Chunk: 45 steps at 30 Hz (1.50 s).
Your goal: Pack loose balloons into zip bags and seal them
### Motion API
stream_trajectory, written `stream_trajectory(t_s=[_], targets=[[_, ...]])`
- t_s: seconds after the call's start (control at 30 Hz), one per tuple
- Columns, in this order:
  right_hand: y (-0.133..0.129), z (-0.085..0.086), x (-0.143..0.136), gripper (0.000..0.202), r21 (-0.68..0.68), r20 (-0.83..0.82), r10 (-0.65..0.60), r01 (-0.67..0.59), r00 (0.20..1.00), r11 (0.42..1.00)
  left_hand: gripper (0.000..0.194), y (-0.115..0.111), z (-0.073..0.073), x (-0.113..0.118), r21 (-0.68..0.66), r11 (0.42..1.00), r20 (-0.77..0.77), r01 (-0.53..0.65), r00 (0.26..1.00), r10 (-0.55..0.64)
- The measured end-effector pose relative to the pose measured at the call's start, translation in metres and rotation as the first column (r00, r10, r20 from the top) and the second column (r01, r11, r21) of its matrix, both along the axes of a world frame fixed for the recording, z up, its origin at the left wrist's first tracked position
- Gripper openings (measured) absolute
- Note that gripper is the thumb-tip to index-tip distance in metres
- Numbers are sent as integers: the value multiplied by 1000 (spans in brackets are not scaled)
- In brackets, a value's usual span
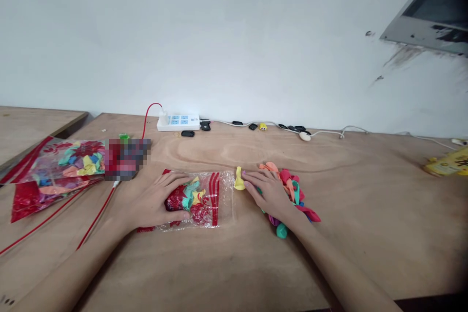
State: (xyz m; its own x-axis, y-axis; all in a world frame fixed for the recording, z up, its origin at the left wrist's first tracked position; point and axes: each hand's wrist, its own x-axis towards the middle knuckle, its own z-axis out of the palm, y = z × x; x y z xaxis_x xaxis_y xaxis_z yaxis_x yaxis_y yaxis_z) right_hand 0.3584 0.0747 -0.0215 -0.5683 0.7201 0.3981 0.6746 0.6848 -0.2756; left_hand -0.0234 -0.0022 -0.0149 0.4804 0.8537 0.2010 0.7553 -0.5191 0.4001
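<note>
My left hand [160,200] lies over the left part of a clear plastic bag [226,200] with red stripes, its fingers and thumb spread. Red, mint-green and yellow balloons [188,196] show inside the bag, which rests on the wooden table. At the bag's right end, a yellow balloon [239,180] is between the thumb and fingertips of my right hand [268,191]. Beneath and beside that hand sits a loose pile of balloons [292,187] in orange, red, green, blue and purple, partly covered by the hand and wrist.
Two more balloon bags [69,161] overlap on the left, near a pixelated object [127,158] and red cables [97,217]. Along the wall are a white power strip [178,122], small black items [187,133] and a white cable [325,132]. A yellow packet [448,163] lies far right.
</note>
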Motion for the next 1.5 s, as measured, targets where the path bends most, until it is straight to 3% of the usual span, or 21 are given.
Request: stream_trajectory(t_s=[0.1,0.2,0.3,0.47,0.6,0.7,0.77,0.87,0.93,1.0,1.13,1.2,1.27,1.37,1.5], targets=[[-5,9,3,35,-32,-55,69,-71,996,997,87,1,-4,-1,-7,1000,15,-3,1000,3],[-13,17,5,30,-101,-33,203,-205,979,973,87,1,-7,-2,-12,1000,16,-3,1000,3],[-17,18,5,22,-165,-5,259,-256,966,953,87,1,-8,-2,-18,1000,14,0,1000,0],[-14,12,3,27,-201,-38,227,-230,973,952,87,1,-6,-2,-15,1000,15,6,1000,-6],[-16,16,2,33,-343,-303,87,-194,949,919,88,1,-5,-2,-19,1000,22,8,1000,-7],[-23,22,2,37,-541,-484,-143,-166,863,825,88,1,-6,-2,-21,1000,32,-3,999,3],[-28,24,0,37,-623,-531,-224,-197,818,757,87,1,-7,-1,-18,1000,49,-11,999,12],[-34,21,-11,40,-665,-537,-164,-295,828,686,86,1,-8,1,-18,1000,63,-17,998,19],[-35,19,-27,45,-698,-540,-105,-375,835,610,86,1,-8,2,-17,1000,68,-13,998,14],[-34,18,-48,50,-741,-584,-101,-478,805,472,87,0,-9,2,-11,1000,75,-7,997,8],[-29,27,-93,46,-685,-724,-250,-711,642,158,89,0,-8,2,-17,1000,77,-8,997,9],[-26,32,-106,43,-675,-705,-310,-737,638,17,90,0,-7,2,-22,1000,76,-16,997,18],[-22,36,-110,49,-697,-655,-337,-713,676,-78,89,-1,-6,3,-18,1000,78,-26,997,27],[-16,37,-97,57,-735,-606,-366,-673,706,-81,89,-1,-5,4,-17,1000,80,-25,996,27],[-6,40,-58,55,-716,-659,-366,-697,657,38,89,0,-6,3,-36,999,72,-18,997,21]])
